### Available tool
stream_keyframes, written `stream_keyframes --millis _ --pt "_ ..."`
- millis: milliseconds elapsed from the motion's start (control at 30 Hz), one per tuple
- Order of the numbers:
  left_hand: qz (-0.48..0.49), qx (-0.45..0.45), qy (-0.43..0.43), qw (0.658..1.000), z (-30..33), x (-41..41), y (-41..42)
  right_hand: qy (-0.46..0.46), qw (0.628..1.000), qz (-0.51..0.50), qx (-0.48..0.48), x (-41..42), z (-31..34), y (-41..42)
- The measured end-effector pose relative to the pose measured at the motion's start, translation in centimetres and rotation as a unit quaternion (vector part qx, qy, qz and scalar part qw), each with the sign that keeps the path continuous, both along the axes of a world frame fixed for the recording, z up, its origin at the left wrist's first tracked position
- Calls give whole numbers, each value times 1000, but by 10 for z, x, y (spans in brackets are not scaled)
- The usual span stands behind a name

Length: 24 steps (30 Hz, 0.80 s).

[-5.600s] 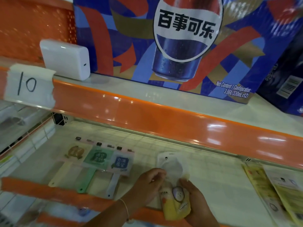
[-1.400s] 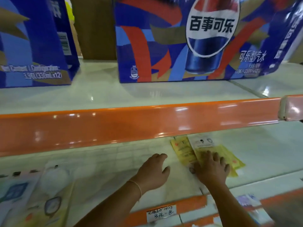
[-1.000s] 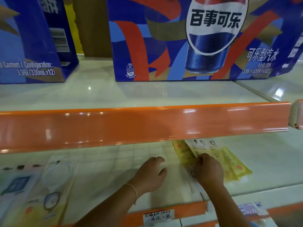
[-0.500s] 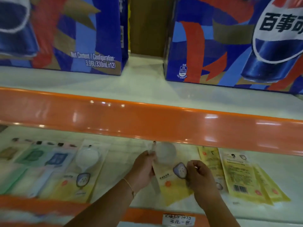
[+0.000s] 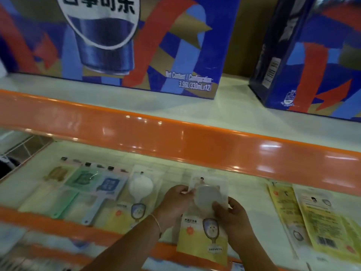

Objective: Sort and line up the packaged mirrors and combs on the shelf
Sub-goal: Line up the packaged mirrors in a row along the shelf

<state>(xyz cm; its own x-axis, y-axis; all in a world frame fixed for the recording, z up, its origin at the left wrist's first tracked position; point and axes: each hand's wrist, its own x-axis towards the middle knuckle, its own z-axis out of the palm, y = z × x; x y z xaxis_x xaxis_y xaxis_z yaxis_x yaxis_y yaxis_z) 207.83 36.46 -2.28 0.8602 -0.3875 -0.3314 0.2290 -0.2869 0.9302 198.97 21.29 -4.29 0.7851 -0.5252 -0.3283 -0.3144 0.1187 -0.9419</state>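
I hold a packaged mirror [image 5: 207,233], white disc on top and yellow card below, with both hands on the lower shelf [image 5: 252,196]. My left hand [image 5: 173,204] grips its upper left edge. My right hand [image 5: 232,218] grips its right side. To its left lies a second identical packaged mirror [image 5: 136,194]. Further left, three packaged combs lie side by side: a tan one [image 5: 52,178], a green one [image 5: 78,184] and a blue one [image 5: 105,190]. At the right lie overlapping yellow packages [image 5: 320,216], back side up.
An orange shelf lip [image 5: 175,137] overhangs the lower shelf just above my hands. Large blue cola cartons [image 5: 121,44] stand on the upper shelf. An orange front rail [image 5: 58,225] borders the lower shelf, with more goods blurred below it.
My hands went from the yellow packages at the right, took up one packaged mirror, and carried it left toward the other mirror. The camera has swung left with them.
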Motion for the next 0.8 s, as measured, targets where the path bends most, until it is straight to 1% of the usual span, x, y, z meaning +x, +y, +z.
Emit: stream_keyframes --millis 33,100,167,233,300,400,433,467,500,567,600,700,800 --pt "-3 35 -20 999 1 2 7 10 1000 -3 -28 5 -4 5" --pt "-25 104 -90 990 -2 5 21 31 995 3 -95 15 -8 14" --pt "-43 175 -193 965 -5 8 38 48 986 14 -158 25 -7 24" --pt "-54 230 -269 934 -8 12 57 67 974 25 -214 36 -8 34" --pt "-60 249 -329 909 -19 17 78 92 957 37 -271 47 -10 43" --pt "-84 279 -427 856 -36 24 110 131 930 51 -339 58 -15 55" --pt "-92 281 -449 843 -40 25 120 137 922 48 -358 59 -16 59" --pt "-100 289 -467 830 -45 25 129 143 910 44 -386 60 -17 62" --pt "-112 305 -482 814 -47 25 136 153 889 44 -430 59 -17 66" --pt "-144 332 -503 785 -52 24 146 187 829 65 -522 58 -17 74" --pt "-158 340 -511 773 -54 24 150 196 812 86 -543 57 -18 78" --pt "-207 363 -514 749 -57 23 154 172 797 163 -556 54 -26 89" --pt "-225 353 -501 757 -60 23 154 177 785 188 -564 53 -33 96"
